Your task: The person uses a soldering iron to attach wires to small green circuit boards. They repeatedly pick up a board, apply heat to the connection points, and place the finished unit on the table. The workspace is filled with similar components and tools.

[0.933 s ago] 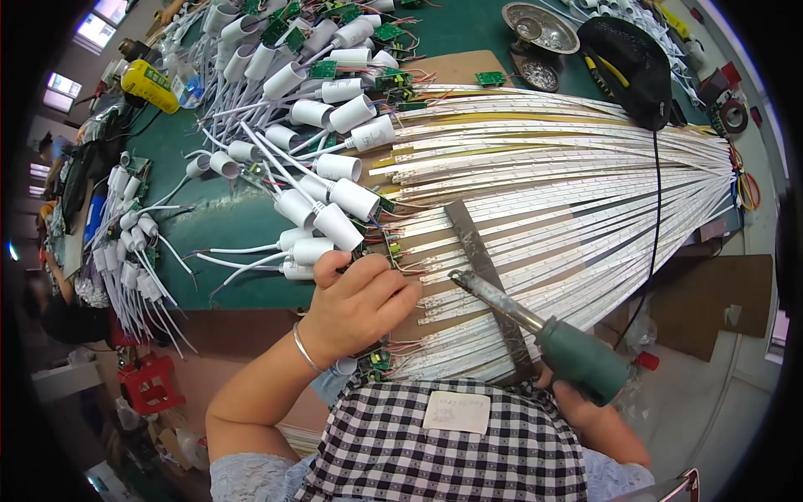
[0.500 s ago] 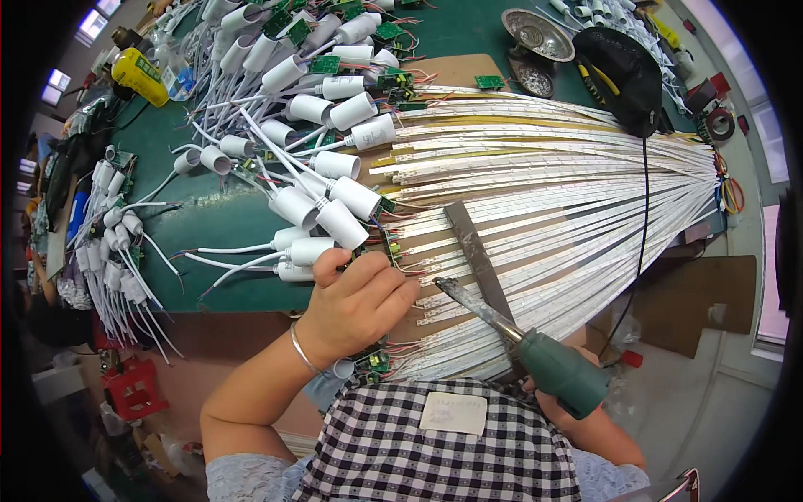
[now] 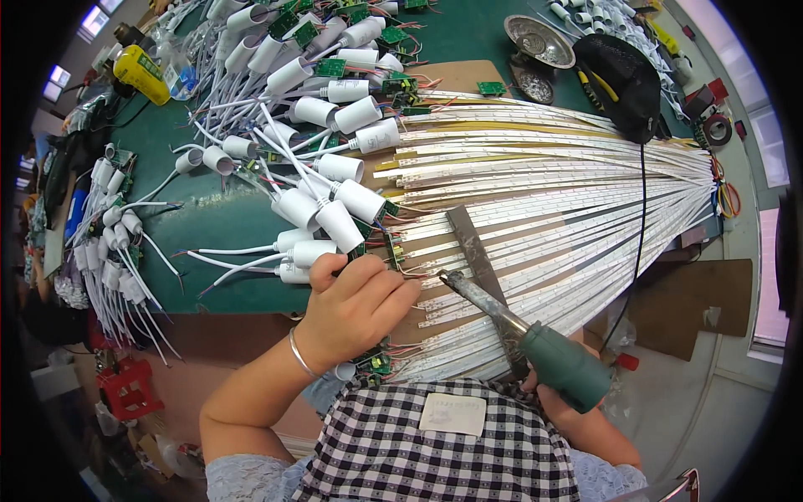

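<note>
My left hand is closed, thumb and fingers curled together at the ends of the LED strips. What it pinches is hidden by the fingers; a small green circuit board with thin wires shows just beyond them. White cylindrical housings with cables lie right above this hand. Wrapped round the green handle of a soldering iron is my right hand, mostly covered by that handle. The iron's tip is over the strip ends, a little right of my left fingers. A dark flat bar lies across the strips.
More housings with boards are heaped on the green table. A metal dish and a black cover with a dark cord are at the back right. A yellow bottle stands far left; a red stool is below.
The soldering iron has shifted slightly to the right and away from me, its tip still over the strip ends. My left hand keeps nearly the same closed pose.
</note>
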The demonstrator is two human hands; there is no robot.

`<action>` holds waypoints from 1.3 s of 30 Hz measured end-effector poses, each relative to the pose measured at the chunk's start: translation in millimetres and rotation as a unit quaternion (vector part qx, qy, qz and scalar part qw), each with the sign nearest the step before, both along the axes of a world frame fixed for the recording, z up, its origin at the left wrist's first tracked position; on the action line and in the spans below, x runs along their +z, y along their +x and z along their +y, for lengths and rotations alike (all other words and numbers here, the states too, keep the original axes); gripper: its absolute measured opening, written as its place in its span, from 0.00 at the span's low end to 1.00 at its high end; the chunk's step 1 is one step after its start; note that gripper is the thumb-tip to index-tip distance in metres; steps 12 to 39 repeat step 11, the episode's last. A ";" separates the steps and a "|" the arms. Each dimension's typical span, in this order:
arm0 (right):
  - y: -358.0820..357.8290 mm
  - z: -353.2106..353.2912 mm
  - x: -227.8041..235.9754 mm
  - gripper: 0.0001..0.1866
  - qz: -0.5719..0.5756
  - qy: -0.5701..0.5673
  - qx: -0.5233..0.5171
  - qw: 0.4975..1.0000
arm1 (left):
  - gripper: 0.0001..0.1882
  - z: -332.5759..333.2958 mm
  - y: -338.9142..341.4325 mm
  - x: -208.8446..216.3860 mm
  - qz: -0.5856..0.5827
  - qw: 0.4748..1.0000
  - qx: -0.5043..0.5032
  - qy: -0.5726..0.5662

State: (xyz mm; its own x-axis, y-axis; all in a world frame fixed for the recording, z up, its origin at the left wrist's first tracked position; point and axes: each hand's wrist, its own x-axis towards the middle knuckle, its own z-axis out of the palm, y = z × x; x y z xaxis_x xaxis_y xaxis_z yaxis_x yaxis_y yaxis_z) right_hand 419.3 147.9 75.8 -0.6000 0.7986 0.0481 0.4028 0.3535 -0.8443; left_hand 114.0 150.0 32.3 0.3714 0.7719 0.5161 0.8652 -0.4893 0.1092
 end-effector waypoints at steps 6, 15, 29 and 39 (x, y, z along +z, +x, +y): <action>5.7 -19.3 -12.8 0.30 0.239 -0.267 -0.141 0.923 | 0.11 0.2 3.1 8.1 -0.087 0.996 0.016 -0.022; -28.6 5.7 6.9 0.45 0.385 -0.327 -0.142 0.851 | 0.10 4.5 -0.1 18.5 -0.166 0.985 -0.010 -0.056; -28.6 5.7 6.9 0.45 0.385 -0.327 -0.142 0.851 | 0.10 4.5 -0.1 18.5 -0.166 0.985 -0.010 -0.056; -28.6 5.7 6.9 0.45 0.385 -0.327 -0.142 0.851 | 0.10 4.5 -0.1 18.5 -0.166 0.985 -0.010 -0.056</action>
